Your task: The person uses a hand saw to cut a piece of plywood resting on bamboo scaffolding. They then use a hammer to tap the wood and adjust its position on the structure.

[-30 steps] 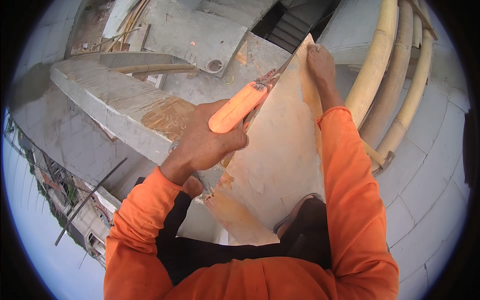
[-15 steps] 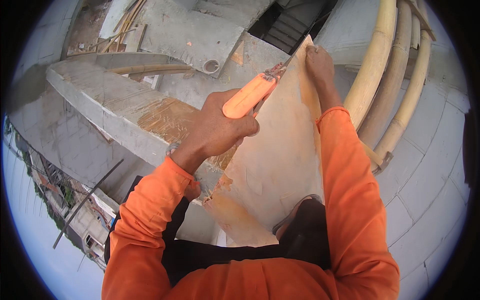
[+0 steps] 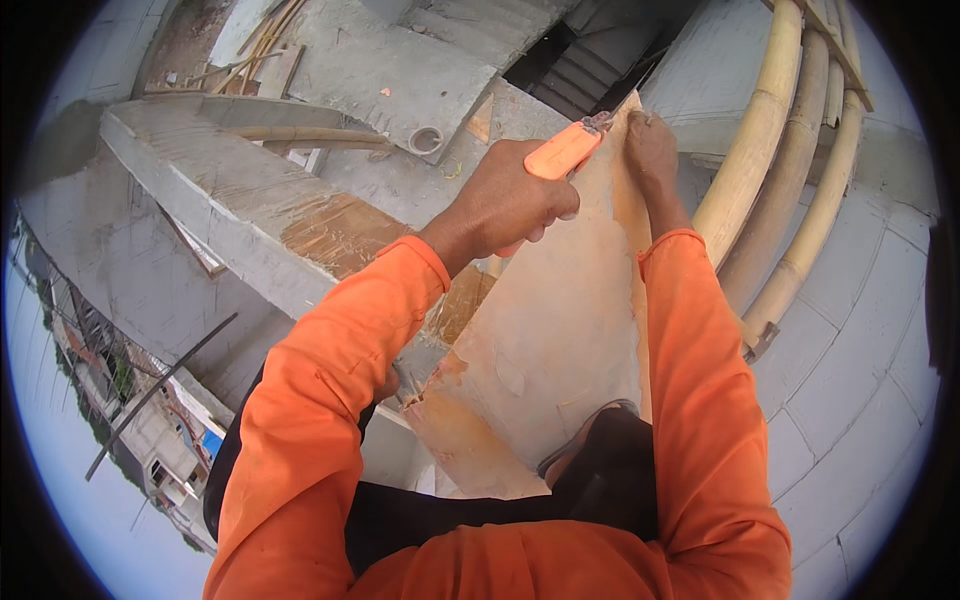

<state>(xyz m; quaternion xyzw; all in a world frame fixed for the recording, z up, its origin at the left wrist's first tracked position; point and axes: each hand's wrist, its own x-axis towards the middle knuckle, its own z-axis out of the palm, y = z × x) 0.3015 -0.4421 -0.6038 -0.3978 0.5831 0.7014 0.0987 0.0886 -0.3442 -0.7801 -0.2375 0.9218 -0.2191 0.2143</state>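
Observation:
My left hand (image 3: 505,205) is closed round the orange handle (image 3: 562,152) of a handsaw, over the far part of a pale plywood board (image 3: 555,330). The saw's blade points away from me and is nearly edge-on, so little of it shows. At the far right edge of the board, my right hand (image 3: 652,155) grips the wood, its fingers partly hidden. The board lies lengthwise in front of me, narrowing to a tip at its far end. One of my feet (image 3: 572,445) rests at its near right part.
Thick bamboo poles (image 3: 752,130) stand close on the right, before a grey block wall (image 3: 850,330). A concrete ledge (image 3: 215,190) runs along the left. Beyond the board, a dark opening (image 3: 580,75) shows steps below. A round pipe end (image 3: 425,140) sits in the concrete.
My left hand and the saw have moved forward and to the right, along the board toward my right hand. The right hand keeps its hold on the board's edge.

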